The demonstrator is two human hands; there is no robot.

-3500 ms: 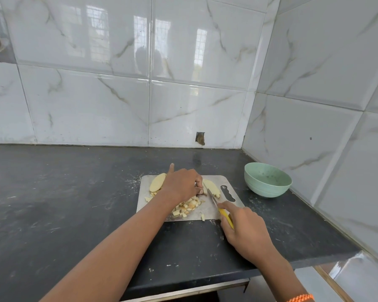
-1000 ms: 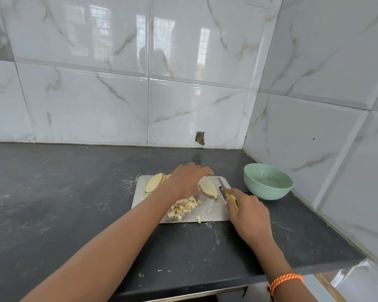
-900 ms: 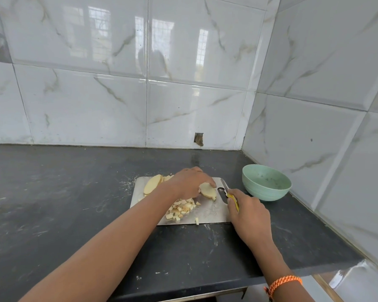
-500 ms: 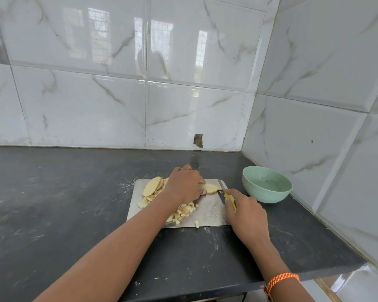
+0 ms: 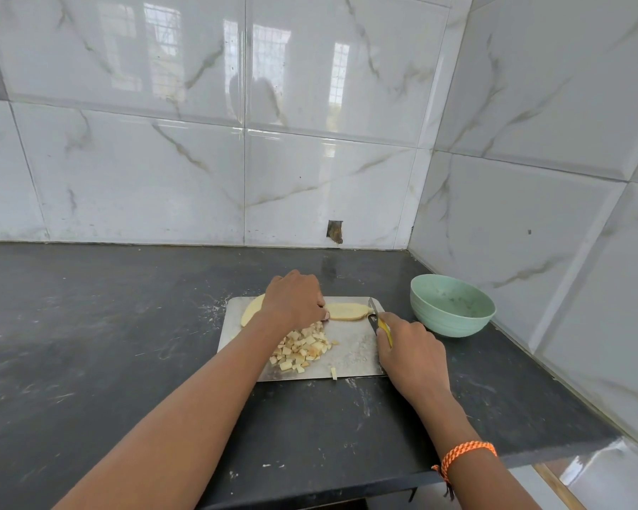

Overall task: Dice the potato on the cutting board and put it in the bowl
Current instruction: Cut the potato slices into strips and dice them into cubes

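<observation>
- The right hand point(image 5: 407, 357) is curled round the yellow handle of a knife point(image 5: 380, 323), whose blade tip lies at the far right corner of the cutting board point(image 5: 354, 353), just beside the end of a potato slice point(image 5: 347, 311).
- The left hand point(image 5: 294, 301) rests fingers-down on that flat slice, holding its left end; its thumb cannot be seen.
- A second slice point(image 5: 250, 310) shows from under the left hand at the board's far left edge.
- A heap of diced potato point(image 5: 302, 347) lies on the near middle of the board, with one stray piece point(image 5: 333, 373) at the near edge.
- Handling, as a judgement: the slice looks firm and stiff, light, and probably wet and slippery on the smooth metal-looking board, so it wants pinning from above, fingertips tucked clear of the blade. The dice are small and loose; scooping or sweeping them would suit better than picking.
- The green bowl point(image 5: 453, 318) stands on the dark worktop point(image 5: 107, 344), to the right of the board and apart from it. It holds no potato yet, only faint specks inside.
- An orange braided band point(image 5: 465, 452) circles the right wrist.
</observation>
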